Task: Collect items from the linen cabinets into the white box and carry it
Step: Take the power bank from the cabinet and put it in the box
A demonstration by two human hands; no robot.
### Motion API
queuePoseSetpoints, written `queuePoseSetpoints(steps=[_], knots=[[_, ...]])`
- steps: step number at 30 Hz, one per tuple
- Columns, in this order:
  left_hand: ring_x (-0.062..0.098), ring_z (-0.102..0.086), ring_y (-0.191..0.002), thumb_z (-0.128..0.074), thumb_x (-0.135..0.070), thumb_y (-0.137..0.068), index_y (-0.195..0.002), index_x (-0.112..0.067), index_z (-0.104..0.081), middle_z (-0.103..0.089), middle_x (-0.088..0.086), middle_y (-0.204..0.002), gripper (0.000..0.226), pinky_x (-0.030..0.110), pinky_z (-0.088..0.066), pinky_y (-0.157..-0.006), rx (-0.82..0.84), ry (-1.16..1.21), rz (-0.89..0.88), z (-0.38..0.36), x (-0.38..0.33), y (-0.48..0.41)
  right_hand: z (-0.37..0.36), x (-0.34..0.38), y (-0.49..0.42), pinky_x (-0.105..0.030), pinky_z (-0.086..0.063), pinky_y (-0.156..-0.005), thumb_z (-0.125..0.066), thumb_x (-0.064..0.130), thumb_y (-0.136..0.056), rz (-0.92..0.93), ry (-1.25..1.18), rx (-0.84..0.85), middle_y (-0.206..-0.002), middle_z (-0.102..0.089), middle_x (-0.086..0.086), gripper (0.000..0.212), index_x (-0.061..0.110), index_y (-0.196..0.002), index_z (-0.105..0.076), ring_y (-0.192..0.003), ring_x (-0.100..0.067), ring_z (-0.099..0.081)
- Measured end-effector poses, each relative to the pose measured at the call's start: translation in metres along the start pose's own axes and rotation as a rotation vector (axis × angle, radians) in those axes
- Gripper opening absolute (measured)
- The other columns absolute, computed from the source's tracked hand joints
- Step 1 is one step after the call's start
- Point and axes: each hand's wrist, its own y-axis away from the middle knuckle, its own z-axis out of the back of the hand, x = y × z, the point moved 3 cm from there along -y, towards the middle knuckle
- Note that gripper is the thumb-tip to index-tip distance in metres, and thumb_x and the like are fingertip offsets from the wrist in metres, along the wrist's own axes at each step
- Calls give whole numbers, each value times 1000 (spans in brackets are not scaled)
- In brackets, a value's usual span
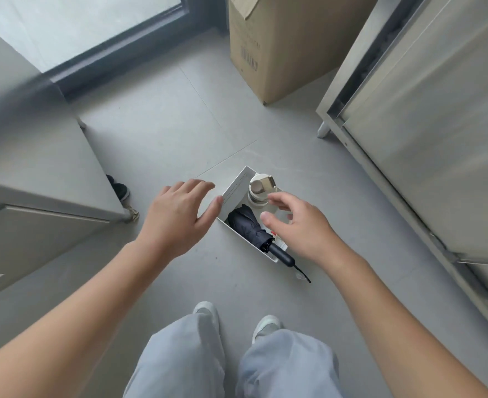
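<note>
Grey tiled floor (pixel 156 116), standing between metal cabinets. Left cabinet (pixel 30 168) closing off the near left, with a dark shoe (pixel 119 188) peeking from beneath. Left hand (pixel 176 216) hovering with fingers spread wide, thumb just touching the left wall of the white box (pixel 232 188). Sitting on the floor ahead of the white sneakers (pixel 237 320), holding a folded dark umbrella (pixel 254 229) and a cream bottle (pixel 259 188). Right hand (pixel 300 225) reaching over the box, fingers loosely open, gripping nothing. Cardboard carton (pixel 280 44) standing far off; right cabinet (pixel 438 124) lining the right.
</note>
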Motion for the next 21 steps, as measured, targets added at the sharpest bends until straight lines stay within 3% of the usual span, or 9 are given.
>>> queuePoseSetpoints(steps=[2,6,14,21], knots=[[22,-61,-107,-35,-52,-98,-123,-20,-62,-65,-6,-123,49,32,-39,-92,4,-11,-9,51,-25,14,31,43,28,-29,-41,-103,-62,48,-95,52,108,-26,-140,-59,12,50,28,-141,-54,-132,-10,-52],[23,-63,-106,-33,-53,-98,-124,-19,-62,-66,-4,-121,51,36,-41,-93,-25,-42,-22,156,-71,33,102,128,80,-29,-37,-92,-59,46,-97,134,296,-142,-139,-57,7,55,25,-146,-47,-129,-17,-48],[29,-65,-101,-27,-57,-95,-117,-18,-66,-69,-2,-116,59,40,-44,-94,-190,-127,-123,340,-167,50,242,266,181,-34,-41,-99,-56,45,-98,213,376,-411,-138,-59,1,54,18,-144,-51,-130,-20,-48],[25,-67,-99,-32,-55,-98,-115,-19,-66,-70,-3,-112,52,40,-51,-87,-344,-174,-306,439,-231,92,310,322,271,-33,-38,-109,-58,48,-96,230,360,-612,-145,-55,4,58,20,-146,-50,-135,-15,-43]])
